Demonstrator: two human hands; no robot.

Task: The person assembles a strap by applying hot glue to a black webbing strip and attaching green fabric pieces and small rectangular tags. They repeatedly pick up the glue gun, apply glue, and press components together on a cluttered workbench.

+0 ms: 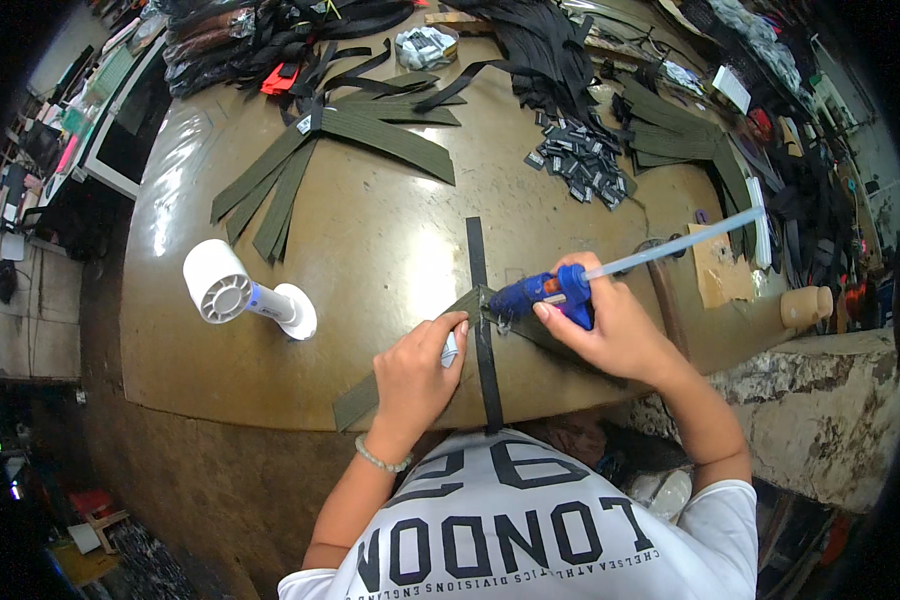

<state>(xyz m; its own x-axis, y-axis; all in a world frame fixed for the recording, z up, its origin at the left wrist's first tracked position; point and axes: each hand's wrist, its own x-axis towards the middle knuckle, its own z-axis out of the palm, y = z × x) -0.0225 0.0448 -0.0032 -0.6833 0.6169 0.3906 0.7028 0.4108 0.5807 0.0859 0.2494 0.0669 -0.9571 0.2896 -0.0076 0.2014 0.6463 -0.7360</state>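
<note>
My right hand (618, 328) is wrapped round a blue glue gun (548, 290). A long translucent glue stick (680, 243) sticks out of its back toward the upper right. The gun's nozzle is at the bent peak of an olive webbing strap (355, 402), where a narrow black strap (486, 370) crosses it. My left hand (410, 372) is closed over the left arm of the olive strap, fingertips near the crossing. A small pale grey label-like piece (449, 349) shows between its fingers. The strap's right arm runs beneath my right hand and is partly hidden.
A white handheld fan (220, 282) stands on the table at the left. Bundles of olive straps (385, 140) lie beyond it. Small black tags (580, 165) are heaped near the far right. A tape roll (806, 307) sits at the right edge, by a tan paper piece (720, 268).
</note>
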